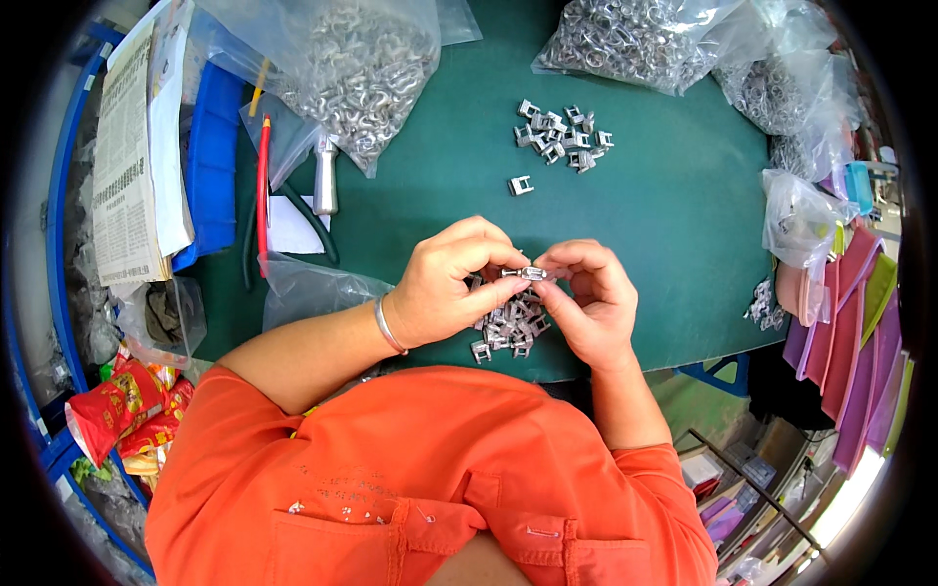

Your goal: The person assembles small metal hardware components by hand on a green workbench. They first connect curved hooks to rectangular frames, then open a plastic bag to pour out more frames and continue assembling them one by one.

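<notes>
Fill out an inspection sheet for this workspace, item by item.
Surface: green tabletop, with things spread over it.
Job's things: small metal piece at the fingertips; near pile of metal parts below the hands; far cluster beyond them, with a lone part on its near side.
Clutter: left bag of metal parts, right bag of metal parts, red stick-like item, silver-coloured handle.
Hands: left hand and right hand both pinch the small metal piece.
Cables: none clearly made out.
Surroundings: blue bin and newspaper at left; coloured strips at right.
</notes>
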Action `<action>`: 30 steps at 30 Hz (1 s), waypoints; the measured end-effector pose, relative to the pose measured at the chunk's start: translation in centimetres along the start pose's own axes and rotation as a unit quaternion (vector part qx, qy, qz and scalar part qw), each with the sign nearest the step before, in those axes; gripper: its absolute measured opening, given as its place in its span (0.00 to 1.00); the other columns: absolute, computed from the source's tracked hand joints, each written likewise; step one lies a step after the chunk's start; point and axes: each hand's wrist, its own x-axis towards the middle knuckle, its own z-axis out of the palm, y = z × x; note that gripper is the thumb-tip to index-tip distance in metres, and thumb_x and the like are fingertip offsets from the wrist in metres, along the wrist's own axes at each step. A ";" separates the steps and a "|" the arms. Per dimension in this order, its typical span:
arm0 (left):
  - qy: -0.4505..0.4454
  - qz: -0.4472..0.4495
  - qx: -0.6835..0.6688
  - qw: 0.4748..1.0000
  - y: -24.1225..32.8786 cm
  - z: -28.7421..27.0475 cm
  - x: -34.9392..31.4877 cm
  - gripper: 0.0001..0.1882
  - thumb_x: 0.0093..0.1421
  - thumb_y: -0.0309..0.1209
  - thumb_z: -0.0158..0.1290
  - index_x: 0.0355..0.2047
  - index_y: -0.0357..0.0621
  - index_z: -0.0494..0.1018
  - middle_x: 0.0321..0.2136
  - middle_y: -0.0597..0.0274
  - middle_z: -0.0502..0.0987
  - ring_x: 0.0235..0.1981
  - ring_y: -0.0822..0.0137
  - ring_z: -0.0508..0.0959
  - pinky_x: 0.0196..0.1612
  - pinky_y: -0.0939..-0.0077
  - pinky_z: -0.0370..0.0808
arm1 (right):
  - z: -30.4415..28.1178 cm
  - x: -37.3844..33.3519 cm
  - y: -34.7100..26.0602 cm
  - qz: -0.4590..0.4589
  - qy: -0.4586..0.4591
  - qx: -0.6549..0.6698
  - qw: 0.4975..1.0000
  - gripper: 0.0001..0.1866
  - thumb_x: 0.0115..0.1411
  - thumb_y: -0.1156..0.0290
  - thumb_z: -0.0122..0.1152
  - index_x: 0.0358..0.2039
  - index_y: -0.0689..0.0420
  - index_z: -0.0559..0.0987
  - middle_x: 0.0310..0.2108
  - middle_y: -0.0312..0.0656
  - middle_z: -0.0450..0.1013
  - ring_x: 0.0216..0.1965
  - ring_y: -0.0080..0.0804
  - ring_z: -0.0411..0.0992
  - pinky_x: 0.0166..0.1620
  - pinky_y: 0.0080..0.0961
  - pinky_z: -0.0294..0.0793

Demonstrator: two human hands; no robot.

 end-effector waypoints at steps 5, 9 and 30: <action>0.020 -0.059 -0.044 0.997 0.0 -0.2 -0.1 0.09 0.54 0.20 0.60 0.35 0.37 0.73 0.32 0.63 0.72 0.29 0.76 0.73 0.31 0.83 0.71 | -0.7 2.8 -1.5 0.062 -0.042 0.031 0.997 0.05 0.57 0.81 0.60 0.35 0.65 0.77 0.34 0.41 0.75 0.33 0.22 0.73 0.34 0.16 0.73; 0.047 -0.137 -0.149 0.978 -1.0 0.1 0.1 0.07 0.57 0.18 0.57 0.36 0.35 0.72 0.35 0.64 0.70 0.32 0.78 0.72 0.34 0.84 0.71 | -1.2 7.5 -3.0 0.189 -0.039 0.086 0.977 0.05 0.59 0.79 0.59 0.36 0.65 0.77 0.30 0.40 0.75 0.28 0.25 0.75 0.29 0.18 0.75; 0.087 -0.093 -0.235 0.964 -1.6 0.4 -0.2 0.17 0.58 0.14 0.53 0.47 0.36 0.67 0.39 0.60 0.74 0.41 0.72 0.75 0.46 0.77 0.74 | -1.4 7.6 -2.5 0.057 -0.190 -0.158 0.967 0.13 0.49 0.80 0.68 0.37 0.62 0.79 0.33 0.39 0.74 0.31 0.22 0.71 0.32 0.18 0.71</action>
